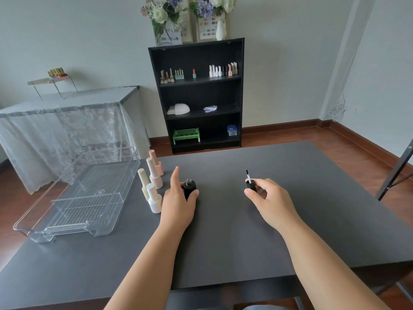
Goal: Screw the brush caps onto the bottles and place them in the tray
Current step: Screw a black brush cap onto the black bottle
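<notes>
The left hand [178, 198] holds the open black bottle [190, 188] upright near the tabletop's [223, 242] far edge. The right hand [270, 198] pinches the black brush cap [251, 184], brush up. The clear tray [73, 193] stands at the left edge.

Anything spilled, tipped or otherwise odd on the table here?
Nothing stands out. The black bottle stands upright and uncapped in the left hand; the right hand holds its brush cap, brush upward. No spill shows.

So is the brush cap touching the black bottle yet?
Apart. The head view shows the brush cap pinched in the right hand, brush pointing up, with bare table between it and the open black bottle gripped by the left hand.
</notes>
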A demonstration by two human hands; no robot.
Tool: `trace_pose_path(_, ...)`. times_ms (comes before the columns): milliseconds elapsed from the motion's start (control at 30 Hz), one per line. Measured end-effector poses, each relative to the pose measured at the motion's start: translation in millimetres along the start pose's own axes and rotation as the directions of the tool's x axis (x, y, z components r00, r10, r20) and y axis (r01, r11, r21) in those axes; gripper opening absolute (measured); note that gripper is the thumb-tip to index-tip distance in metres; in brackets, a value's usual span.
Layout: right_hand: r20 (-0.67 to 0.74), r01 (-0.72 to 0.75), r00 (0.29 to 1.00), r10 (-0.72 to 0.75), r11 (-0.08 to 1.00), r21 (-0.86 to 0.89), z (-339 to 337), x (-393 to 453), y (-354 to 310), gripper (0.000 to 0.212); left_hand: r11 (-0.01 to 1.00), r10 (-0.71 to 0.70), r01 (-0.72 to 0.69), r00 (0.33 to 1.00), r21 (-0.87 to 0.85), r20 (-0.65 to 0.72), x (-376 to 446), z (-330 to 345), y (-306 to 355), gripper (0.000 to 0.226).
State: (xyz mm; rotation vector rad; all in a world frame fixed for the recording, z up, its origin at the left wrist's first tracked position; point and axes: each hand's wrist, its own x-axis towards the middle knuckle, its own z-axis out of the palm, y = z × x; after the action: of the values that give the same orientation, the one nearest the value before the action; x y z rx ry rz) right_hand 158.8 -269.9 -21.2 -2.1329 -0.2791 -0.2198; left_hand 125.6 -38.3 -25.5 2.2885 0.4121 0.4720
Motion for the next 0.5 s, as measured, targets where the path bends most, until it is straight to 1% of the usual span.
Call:
trace_pose_path(67, 0.013, 0.005, 1.000, -0.005, 1.000, 0.003, 0, 0, 0, 0.014, 0.998, 0.060, -0.060, 0.998, 0.004, 0.014, -5, 0, 0, 0.079)
trace_pose_path(133, 0.022, 0.014, 1.000, -0.014, 1.000, 0.011, 0, -1, 0, 0.015, 0.993, 0.120, -0.120, 0.993, -0.013, 0.015, -10, -2, 2, 0.074)
trace_pose_path(267, 0.049, 0.025, 0.998, -0.027, 0.998, 0.055, 1, -5, -4, 0.020, 0.981, 0.150, -0.152, 0.988, -0.124, -0.028, -19, -5, 4, 0.045)
trace_pose_path(333, 0.080, 0.032, 0.996, -0.040, 0.995, 0.099, 1, -8, -7, 0.024, 0.978, 0.161, -0.161, 0.987, -0.135, -0.017, -24, -6, 6, 0.040)
trace_pose_path(433, 0.109, 0.080, 0.990, -0.094, 0.988, 0.129, 3, -13, -13, 0.030, 0.961, 0.269, -0.269, 0.963, -0.062, -0.011, -29, -6, 7, 0.039)
trace_pose_path(500, 0.098, 0.119, 0.986, -0.133, 0.983, 0.141, 5, -16, -16, 0.030, 0.944, 0.329, -0.329, 0.944, -0.009, -0.019, -30, -6, 8, 0.038)
